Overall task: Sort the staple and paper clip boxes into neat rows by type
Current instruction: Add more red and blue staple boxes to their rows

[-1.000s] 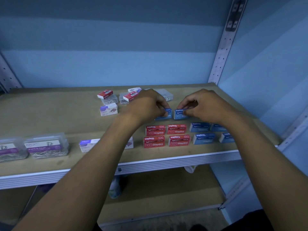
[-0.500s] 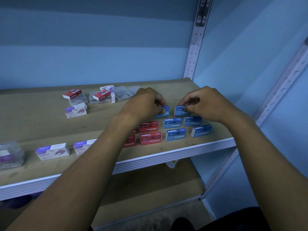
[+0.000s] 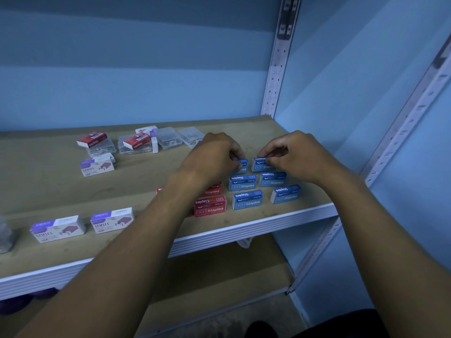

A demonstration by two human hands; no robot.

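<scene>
On the wooden shelf (image 3: 56,191), blue staple boxes stand in two columns at the right. My left hand (image 3: 210,159) pinches the rear left blue box (image 3: 241,165); my right hand (image 3: 292,154) pinches the rear right blue box (image 3: 260,164). Both boxes rest on the shelf. In front are two more rows of blue boxes (image 3: 247,200). Red staple boxes (image 3: 210,206) sit left of them, partly hidden by my left forearm. Two purple-and-white staple boxes (image 3: 111,219) stand near the front edge at the left.
At the back lie clear paper clip boxes (image 3: 169,137), two red staple boxes (image 3: 92,139) on top of some, and a purple-and-white box (image 3: 97,167). A clear box (image 3: 4,236) shows at the far left edge. A metal upright (image 3: 278,69) bounds the shelf's right rear corner.
The view has swung right, so the shelf's contents sit further left in frame. Both hands stay on the two rear blue boxes, which have hardly moved.
</scene>
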